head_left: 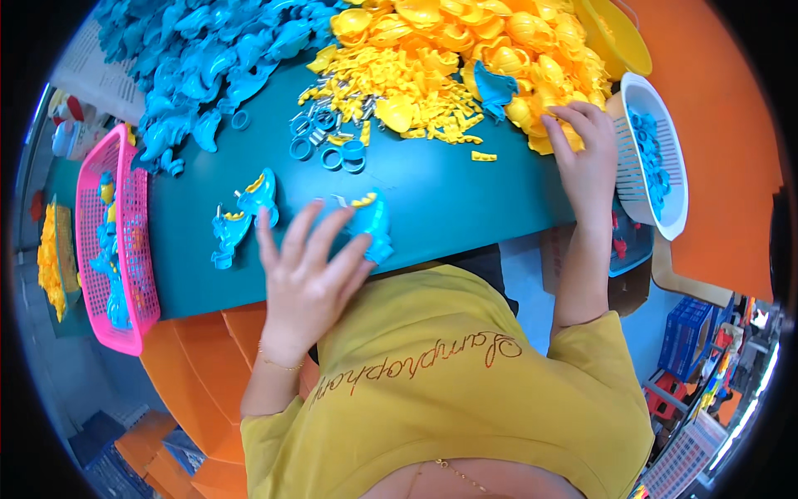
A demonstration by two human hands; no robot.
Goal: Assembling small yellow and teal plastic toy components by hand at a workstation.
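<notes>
My left hand [303, 279] hovers over the near part of the dark green table with its fingers spread. Its fingertips reach the edge of a blue curved plastic part with a yellow toothed strip [371, 224]; whether they touch it is hard to tell. To the left of that hand lie two similar blue parts with yellow strips [259, 195]. At the right, my right hand [586, 154] is at the edge of a pile of yellow plastic shells [532, 50], thumb and finger pinched on a yellow shell [572, 135]. A blue shell [496, 90] lies beside it on the pile.
Blue shells [208, 58] are heaped at the far left. Small yellow pieces and metal pins [391, 87] lie mid-table beside blue rings [324, 141]. A pink basket [133, 241] holds blue-and-yellow pieces on the left; a white basket [677, 158] with blue pieces is on the right.
</notes>
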